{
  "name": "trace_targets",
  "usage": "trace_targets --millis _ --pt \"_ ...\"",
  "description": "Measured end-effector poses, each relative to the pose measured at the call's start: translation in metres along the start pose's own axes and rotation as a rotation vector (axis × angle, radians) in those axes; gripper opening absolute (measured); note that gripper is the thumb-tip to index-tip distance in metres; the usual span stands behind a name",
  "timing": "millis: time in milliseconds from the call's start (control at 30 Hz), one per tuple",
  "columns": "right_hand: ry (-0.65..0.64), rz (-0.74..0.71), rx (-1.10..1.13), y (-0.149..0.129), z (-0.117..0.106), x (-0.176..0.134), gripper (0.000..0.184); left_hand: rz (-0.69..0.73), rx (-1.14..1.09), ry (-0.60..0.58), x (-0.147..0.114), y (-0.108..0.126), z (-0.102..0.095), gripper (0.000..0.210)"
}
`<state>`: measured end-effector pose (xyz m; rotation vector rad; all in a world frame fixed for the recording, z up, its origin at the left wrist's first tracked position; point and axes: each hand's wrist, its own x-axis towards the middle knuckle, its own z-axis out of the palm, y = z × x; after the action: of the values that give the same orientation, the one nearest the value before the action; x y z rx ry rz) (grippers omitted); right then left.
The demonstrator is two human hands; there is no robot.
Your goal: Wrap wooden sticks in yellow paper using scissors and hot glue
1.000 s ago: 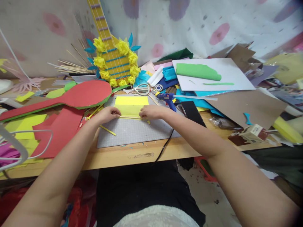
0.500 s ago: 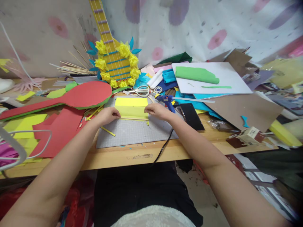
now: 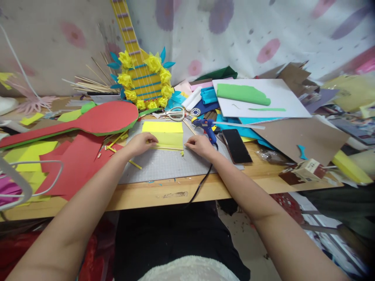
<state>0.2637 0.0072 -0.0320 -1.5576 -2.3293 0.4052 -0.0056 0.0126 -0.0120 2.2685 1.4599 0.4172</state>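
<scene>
Your left hand (image 3: pixel 140 143) lies flat with its fingers pressing down on the left end of the yellow paper (image 3: pixel 163 134), where the paper is rolled around a thin stick. Your right hand (image 3: pixel 199 145) rests at the right end of the same roll, with its fingertips pinching the edge of the paper. The yellow paper sits on the gray cutting mat (image 3: pixel 166 164), near the mat's far edge, and the mat lies close to the front edge of the surface (image 3: pixel 164 191). Just past your right hand lies a blue glue gun (image 3: pixel 207 127), and its black cord runs down over the front edge. A black phone (image 3: pixel 236 140) lies beside the glue gun, toward the right. White scissors (image 3: pixel 175 113) lie behind the paper. A big red paper spoon shape (image 3: pixel 88 121) stretches toward the left edge. A yellow paper guitar (image 3: pixel 143 78) with yellow flowers leans at the back edge.
</scene>
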Motion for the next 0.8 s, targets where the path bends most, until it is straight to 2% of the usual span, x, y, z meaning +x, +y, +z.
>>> trace_targets --millis 100,267,400,467,633,800 --pt "-0.029 0.075 -0.041 -0.002 -0.005 0.0 0.025 -0.098 0.005 0.135 -0.002 -0.014 -0.01 0.027" --pt "0.027 0.07 -0.088 -0.011 -0.01 0.015 0.025 -0.177 0.087 0.242 -0.004 -0.031 -0.016 0.028" --pt "0.141 -0.047 -0.218 -0.022 -0.014 0.06 0.03 -0.254 0.124 0.492 -0.005 -0.029 -0.003 0.027" --pt "0.133 -0.061 -0.315 -0.026 -0.015 0.091 0.033 -0.293 0.137 0.57 -0.006 -0.027 0.005 0.028" --pt "-0.032 -0.022 -0.48 -0.032 -0.006 0.147 0.033 -0.271 0.211 0.592 -0.014 -0.026 0.017 0.028" --pt "-0.074 -0.018 -0.501 -0.03 0.006 0.161 0.035 -0.084 0.231 0.544 -0.021 -0.027 0.016 0.029"
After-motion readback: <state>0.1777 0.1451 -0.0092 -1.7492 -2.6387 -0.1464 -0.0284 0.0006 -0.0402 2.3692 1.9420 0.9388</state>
